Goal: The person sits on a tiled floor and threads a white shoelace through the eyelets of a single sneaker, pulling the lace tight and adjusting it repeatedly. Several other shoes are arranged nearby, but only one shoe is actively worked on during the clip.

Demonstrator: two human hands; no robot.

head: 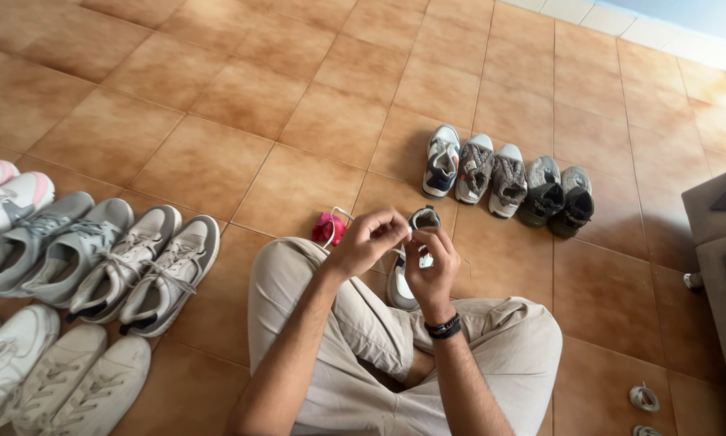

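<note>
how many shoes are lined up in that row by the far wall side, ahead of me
5, side by side on the tile floor: white-and-blue sneaker, two white-and-grey sneakers, two dark grey sneakers. None looks hidden.

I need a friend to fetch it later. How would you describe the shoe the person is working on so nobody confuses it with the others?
Start at the seated person's crossed legs on the tiled floor. Directly before them, under both hands, one shoe stands alone between the knees. Unlike the row of five shoes farther off, it is white with a dark collar, and a pink shoe lies just beside it.
</note>
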